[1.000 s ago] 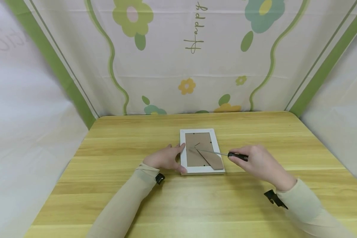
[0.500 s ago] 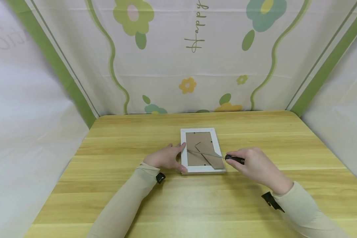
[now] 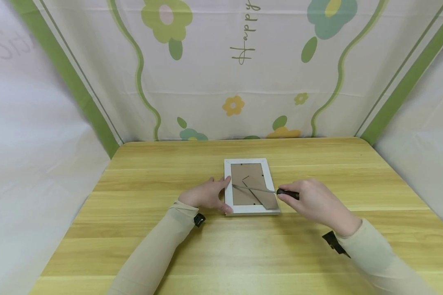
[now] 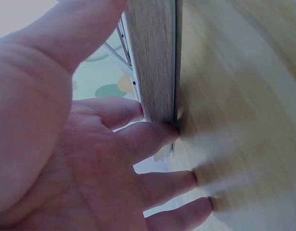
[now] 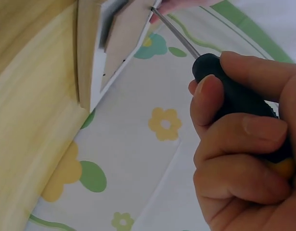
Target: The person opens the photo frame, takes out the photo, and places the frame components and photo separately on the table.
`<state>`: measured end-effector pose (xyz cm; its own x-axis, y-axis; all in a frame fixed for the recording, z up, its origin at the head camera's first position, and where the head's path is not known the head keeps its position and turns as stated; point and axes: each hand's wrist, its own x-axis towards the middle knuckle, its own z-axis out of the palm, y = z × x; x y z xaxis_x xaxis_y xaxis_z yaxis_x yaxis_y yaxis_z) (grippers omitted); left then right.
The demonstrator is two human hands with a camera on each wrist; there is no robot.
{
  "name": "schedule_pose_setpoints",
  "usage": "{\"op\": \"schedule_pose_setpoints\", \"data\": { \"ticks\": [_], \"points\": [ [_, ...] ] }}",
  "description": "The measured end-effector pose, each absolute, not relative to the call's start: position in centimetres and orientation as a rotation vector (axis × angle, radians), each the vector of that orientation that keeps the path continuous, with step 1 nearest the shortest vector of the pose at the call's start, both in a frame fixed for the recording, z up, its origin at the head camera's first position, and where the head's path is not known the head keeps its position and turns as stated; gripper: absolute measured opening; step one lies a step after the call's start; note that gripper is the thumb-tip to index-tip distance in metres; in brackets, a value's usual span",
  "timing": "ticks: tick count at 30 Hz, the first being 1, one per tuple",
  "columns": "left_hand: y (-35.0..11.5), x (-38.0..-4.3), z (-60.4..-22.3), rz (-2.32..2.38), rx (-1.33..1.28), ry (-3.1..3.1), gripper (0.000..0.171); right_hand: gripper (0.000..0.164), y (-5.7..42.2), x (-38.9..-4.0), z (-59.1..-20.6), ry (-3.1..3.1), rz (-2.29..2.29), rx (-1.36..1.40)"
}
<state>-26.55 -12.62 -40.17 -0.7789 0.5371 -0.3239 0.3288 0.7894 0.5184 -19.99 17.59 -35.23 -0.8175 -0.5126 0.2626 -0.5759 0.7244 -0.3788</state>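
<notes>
A white picture frame [image 3: 246, 209] lies back side up on the table, its brown backing board [image 3: 249, 170] showing, with small dark tabs at the board's edges. A stand flap [image 3: 268, 201] covers the lower right of the board. My left hand [image 3: 206, 195] rests against the frame's left side, thumb at the near corner; in the left wrist view its fingers spread along the wood-grained edge [image 4: 155, 62]. My right hand [image 3: 319, 203] grips a screwdriver [image 5: 234, 91] by its dark handle. The screwdriver's shaft crosses over the board, tip right at the board's left edge.
The wooden table [image 3: 221, 254] extends around the frame on all sides. Behind it hangs a white cloth [image 3: 192, 73] with flower prints and green borders. White cloth sides [image 3: 33, 164] flank the table.
The screwdriver's tip has moved left from the middle of the board to its left edge, and the right hand has shifted slightly left with it. The left hand stays on the frame.
</notes>
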Motion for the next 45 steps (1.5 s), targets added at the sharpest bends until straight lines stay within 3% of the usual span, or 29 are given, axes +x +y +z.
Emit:
{"op": "schedule_pose_setpoints", "data": {
  "ticks": [9,12,17,21,29,45],
  "points": [
    [-12.6,-26.5,-40.1,0.609,0.639,2.512,0.110,0.017,16.5,-20.6,-32.9,-2.787,0.515,0.978],
    [-12.6,-26.5,-40.2,0.605,0.633,2.516,0.110,0.007,15.8,-20.9,-31.6,-2.800,0.430,1.015],
    [-12.6,-26.6,-40.3,0.606,0.626,2.515,0.110,0.039,14.4,-21.8,-29.4,-2.873,0.287,1.056],
    [-12.6,-26.5,-40.3,0.601,0.631,2.515,0.110,0.046,13.2,-22.7,-27.9,-2.910,0.211,1.096],
    [-12.6,-26.5,-40.3,0.582,0.645,2.526,0.110,0.029,10.3,-24.0,-25.2,-2.941,-0.025,1.122],
    [-12.7,-26.6,-40.1,0.577,0.666,2.521,0.109,0.019,5.1,-27.7,-22.0,-3.150,-0.410,1.176]
  ]
}}
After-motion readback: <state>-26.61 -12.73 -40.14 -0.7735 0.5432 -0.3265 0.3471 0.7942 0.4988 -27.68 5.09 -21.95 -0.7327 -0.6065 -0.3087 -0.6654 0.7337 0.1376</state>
